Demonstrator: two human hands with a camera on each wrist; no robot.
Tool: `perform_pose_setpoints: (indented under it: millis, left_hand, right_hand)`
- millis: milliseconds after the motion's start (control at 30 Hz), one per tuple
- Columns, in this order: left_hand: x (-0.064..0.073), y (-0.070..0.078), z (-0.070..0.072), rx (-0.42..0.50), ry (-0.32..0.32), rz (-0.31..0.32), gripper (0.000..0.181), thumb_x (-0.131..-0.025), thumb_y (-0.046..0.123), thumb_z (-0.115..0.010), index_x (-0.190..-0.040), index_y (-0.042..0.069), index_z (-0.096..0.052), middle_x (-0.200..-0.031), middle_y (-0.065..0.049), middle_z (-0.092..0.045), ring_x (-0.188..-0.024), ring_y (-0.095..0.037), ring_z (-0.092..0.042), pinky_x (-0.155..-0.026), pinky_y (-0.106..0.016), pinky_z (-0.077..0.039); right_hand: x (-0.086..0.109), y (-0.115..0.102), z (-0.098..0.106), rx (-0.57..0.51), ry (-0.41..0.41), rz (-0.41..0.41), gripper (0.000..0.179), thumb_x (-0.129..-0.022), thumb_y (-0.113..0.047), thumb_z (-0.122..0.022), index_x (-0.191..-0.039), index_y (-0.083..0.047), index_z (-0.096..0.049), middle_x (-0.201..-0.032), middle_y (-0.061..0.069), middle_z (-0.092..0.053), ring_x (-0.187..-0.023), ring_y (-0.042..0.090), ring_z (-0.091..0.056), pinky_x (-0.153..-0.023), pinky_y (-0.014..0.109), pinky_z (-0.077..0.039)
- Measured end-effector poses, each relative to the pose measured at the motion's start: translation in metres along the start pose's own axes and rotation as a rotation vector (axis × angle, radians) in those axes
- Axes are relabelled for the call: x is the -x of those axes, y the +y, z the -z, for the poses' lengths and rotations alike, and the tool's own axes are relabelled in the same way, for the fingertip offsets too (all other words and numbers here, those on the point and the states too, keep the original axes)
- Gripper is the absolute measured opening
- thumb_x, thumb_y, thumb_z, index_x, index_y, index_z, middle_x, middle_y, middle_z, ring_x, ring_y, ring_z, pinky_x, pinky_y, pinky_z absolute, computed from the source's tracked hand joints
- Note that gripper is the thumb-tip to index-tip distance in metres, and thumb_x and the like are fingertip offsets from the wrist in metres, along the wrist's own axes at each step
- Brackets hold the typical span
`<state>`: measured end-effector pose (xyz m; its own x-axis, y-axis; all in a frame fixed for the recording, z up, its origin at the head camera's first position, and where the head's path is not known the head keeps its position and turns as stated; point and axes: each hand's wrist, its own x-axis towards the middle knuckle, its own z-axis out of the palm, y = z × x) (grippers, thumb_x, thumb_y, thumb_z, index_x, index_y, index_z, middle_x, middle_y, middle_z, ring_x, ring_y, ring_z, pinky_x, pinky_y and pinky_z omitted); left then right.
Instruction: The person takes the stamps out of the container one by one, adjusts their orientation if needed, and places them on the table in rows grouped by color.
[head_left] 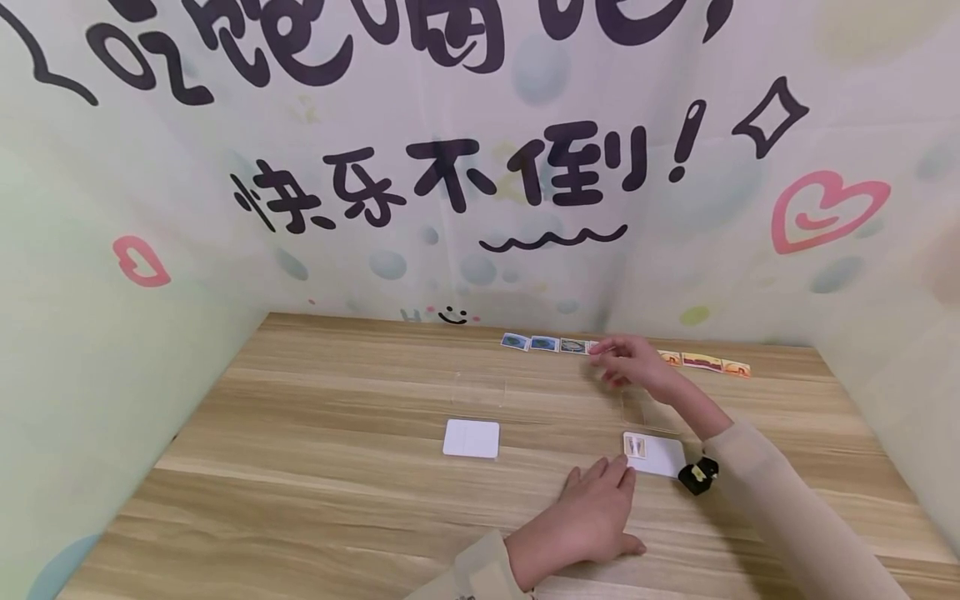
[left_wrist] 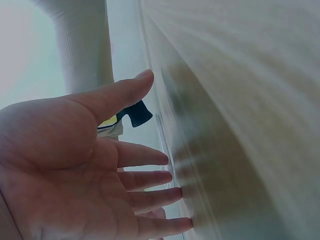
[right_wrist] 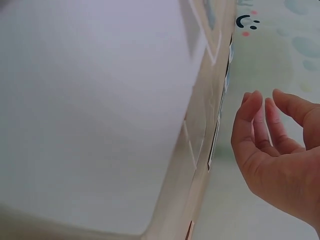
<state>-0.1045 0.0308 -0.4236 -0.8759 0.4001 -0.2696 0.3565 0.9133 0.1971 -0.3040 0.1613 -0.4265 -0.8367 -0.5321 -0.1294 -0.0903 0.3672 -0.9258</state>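
My left hand (head_left: 588, 517) lies palm down with straight fingers, its fingertips at the near edge of the right white card (head_left: 666, 457). A small picture stamp (head_left: 635, 447) sits on that card's left end. In the left wrist view the palm (left_wrist: 55, 175) is bare. Over the row at the back of the table, my right hand (head_left: 637, 367) hovers with loosely bent fingers and hides the row's middle. The right wrist view shows a gap between thumb and fingers (right_wrist: 245, 117), with nothing held. Blue stamps (head_left: 544, 343) and orange stamps (head_left: 702, 362) flank this hand.
Another white card (head_left: 471, 438) lies left of centre on the wooden table (head_left: 315, 450). Behind the cards are clear, see-through pieces (head_left: 480, 390), one on each side. A black device (head_left: 697, 476) is by the right forearm. A printed cloth wall (head_left: 375, 275) rises behind.
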Motion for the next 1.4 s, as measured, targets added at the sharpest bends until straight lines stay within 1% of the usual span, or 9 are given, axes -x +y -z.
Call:
perform_pose_setpoints:
  millis: [167,367,600,833,1000,1233,1400]
  left_hand:
    - [-0.001,0.000,0.000,0.008,-0.008,-0.004,0.088,-0.090,0.062,-0.075,-0.160,0.019,-0.045,-0.168,0.007,-0.035,-0.153,-0.015,-0.038,-0.117,-0.044,-0.043]
    - [-0.002,0.000,0.000,0.022,-0.020,-0.007,0.087,-0.090,0.062,-0.075,-0.160,0.019,-0.045,-0.169,0.007,-0.034,-0.153,-0.016,-0.037,-0.117,-0.045,-0.043]
    - [-0.002,0.000,-0.001,0.008,-0.014,-0.007,0.087,-0.090,0.063,-0.075,-0.159,0.019,-0.046,-0.168,0.007,-0.036,-0.152,-0.016,-0.039,-0.117,-0.044,-0.044]
    - [-0.001,-0.001,-0.001,0.015,-0.019,-0.012,0.086,-0.091,0.063,-0.074,-0.160,0.019,-0.046,-0.168,0.006,-0.035,-0.153,-0.016,-0.038,-0.117,-0.045,-0.044]
    - [-0.001,0.000,-0.001,0.011,-0.017,-0.001,0.086,-0.091,0.063,-0.074,-0.160,0.020,-0.046,-0.168,0.007,-0.036,-0.152,-0.015,-0.038,-0.117,-0.045,-0.044]
    - [-0.002,0.000,0.000,0.013,-0.021,-0.001,0.086,-0.091,0.063,-0.074,-0.159,0.020,-0.046,-0.167,0.008,-0.036,-0.152,-0.015,-0.038,-0.117,-0.045,-0.044]
    - [-0.002,0.000,0.000,0.016,-0.021,0.005,0.086,-0.091,0.064,-0.074,-0.160,0.020,-0.046,-0.167,0.008,-0.036,-0.152,-0.015,-0.038,-0.117,-0.045,-0.043]
  right_hand:
    - [0.004,0.003,0.001,-0.014,-0.006,0.005,0.034,-0.109,-0.006,-0.055,-0.134,0.018,-0.054,-0.116,0.023,-0.067,-0.085,0.016,-0.065,-0.074,0.030,-0.060]
    - [0.008,0.006,0.003,-0.015,0.010,0.007,0.034,-0.108,-0.006,-0.058,-0.131,0.018,-0.055,-0.114,0.021,-0.070,-0.083,0.016,-0.067,-0.073,0.029,-0.061]
    - [0.013,0.007,0.004,-0.002,0.018,-0.002,0.036,-0.108,-0.008,-0.058,-0.132,0.019,-0.055,-0.114,0.023,-0.070,-0.083,0.017,-0.068,-0.072,0.029,-0.060]
    - [0.021,0.007,0.003,0.013,0.022,0.005,0.036,-0.108,-0.009,-0.059,-0.133,0.017,-0.056,-0.109,0.017,-0.068,-0.086,0.019,-0.066,-0.075,0.030,-0.060]
    - [0.027,0.009,0.003,0.004,0.029,-0.002,0.036,-0.108,-0.009,-0.059,-0.133,0.017,-0.056,-0.104,0.012,-0.067,-0.085,0.017,-0.066,-0.073,0.030,-0.060]
    - [0.033,0.011,0.003,0.002,0.049,-0.026,0.037,-0.107,-0.009,-0.060,-0.134,0.016,-0.056,-0.103,0.013,-0.067,-0.083,0.017,-0.066,-0.072,0.031,-0.060]
    - [0.039,0.011,0.004,0.004,0.064,-0.024,0.037,-0.107,-0.010,-0.061,-0.133,0.016,-0.055,-0.104,0.012,-0.068,-0.083,0.017,-0.067,-0.072,0.031,-0.060]
